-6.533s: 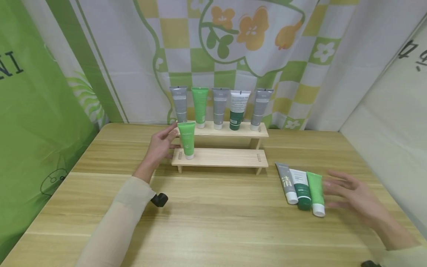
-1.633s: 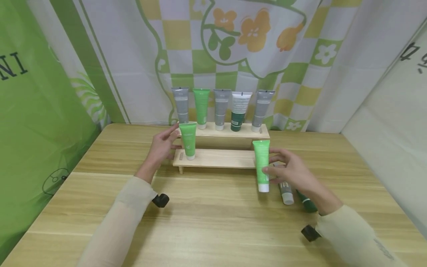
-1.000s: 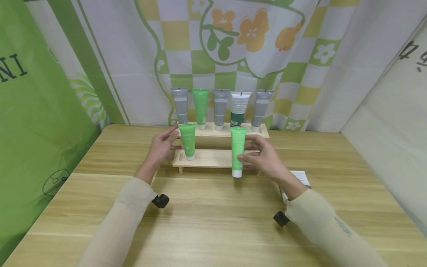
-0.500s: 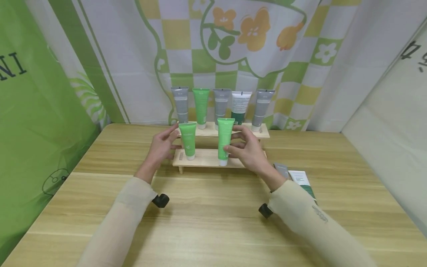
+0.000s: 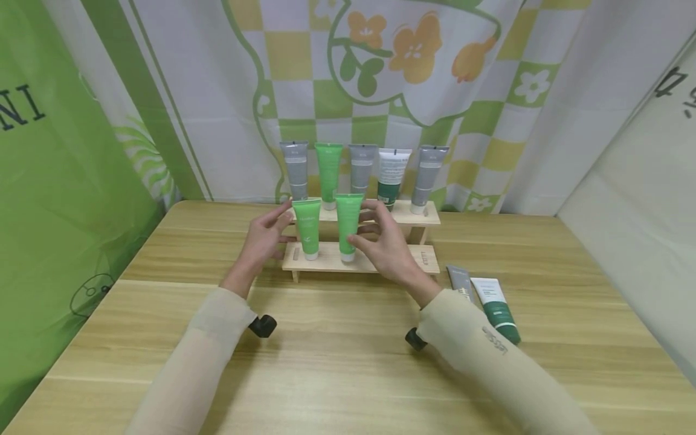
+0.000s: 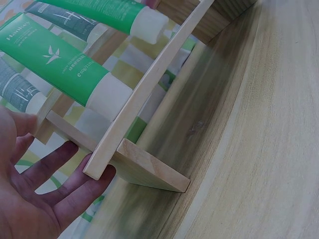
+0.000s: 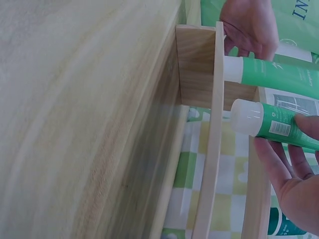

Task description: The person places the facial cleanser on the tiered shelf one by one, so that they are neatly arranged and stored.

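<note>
A two-tier wooden stand (image 5: 380, 261) holds upright cosmetic tubes. My left hand (image 5: 264, 234) is at its left end; in the left wrist view the spread fingers (image 6: 75, 199) touch the shelf ends. A green tube (image 5: 308, 228) stands cap down at the left of the lower tier. To its right, my right hand (image 5: 385, 244) pinches another green tube (image 5: 348, 223) between thumb and fingers, upright and cap down. In the right wrist view the held tube's white cap (image 7: 246, 117) appears slightly apart from the lower shelf (image 7: 215, 149).
On the upper tier stand grey tubes (image 5: 426, 175), a green tube (image 5: 328, 172) and a white-and-dark-green tube (image 5: 393, 172). A grey tube (image 5: 460, 281) and another white-and-green tube (image 5: 496, 308) lie on the wooden table (image 5: 337, 362) at right. A patterned curtain (image 5: 331, 78) hangs behind.
My right hand took the green tube from the tubes lying at right and carried it left over the lower tier, beside the standing green tube. My left hand has stayed at the stand.
</note>
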Demonstrator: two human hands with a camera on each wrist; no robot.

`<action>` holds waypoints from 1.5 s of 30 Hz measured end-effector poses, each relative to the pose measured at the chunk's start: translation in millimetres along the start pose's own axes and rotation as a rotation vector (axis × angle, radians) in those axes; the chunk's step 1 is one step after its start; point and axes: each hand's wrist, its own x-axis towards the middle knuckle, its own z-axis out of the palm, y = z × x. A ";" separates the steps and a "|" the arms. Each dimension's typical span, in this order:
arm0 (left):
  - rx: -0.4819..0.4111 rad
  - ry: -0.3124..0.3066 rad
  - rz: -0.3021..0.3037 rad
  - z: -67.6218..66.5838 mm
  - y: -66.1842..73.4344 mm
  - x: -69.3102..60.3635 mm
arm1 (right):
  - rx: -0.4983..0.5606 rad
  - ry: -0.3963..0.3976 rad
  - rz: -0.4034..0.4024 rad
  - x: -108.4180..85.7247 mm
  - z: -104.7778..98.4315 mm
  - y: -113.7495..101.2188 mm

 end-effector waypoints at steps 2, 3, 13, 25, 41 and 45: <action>-0.002 -0.002 0.001 -0.4 0.4 0.0 | -0.002 0.004 -0.008 1.0 2.9 0.1; -0.003 -0.003 0.002 -0.6 0.4 0.2 | -0.005 0.005 -0.011 1.1 4.1 -0.6; -0.001 -0.011 0.019 -1.1 -1.9 1.4 | -0.043 0.023 0.001 -5.4 11.2 -22.7; -0.013 -0.007 0.024 -1.5 -4.8 3.0 | -0.034 0.053 -0.054 1.5 14.6 8.6; 0.013 0.004 0.030 -1.6 -4.8 2.9 | -0.081 0.045 -0.047 -2.2 16.9 11.2; 0.003 0.005 0.030 -0.4 -4.7 3.1 | -0.092 0.048 -0.051 -3.1 16.8 11.9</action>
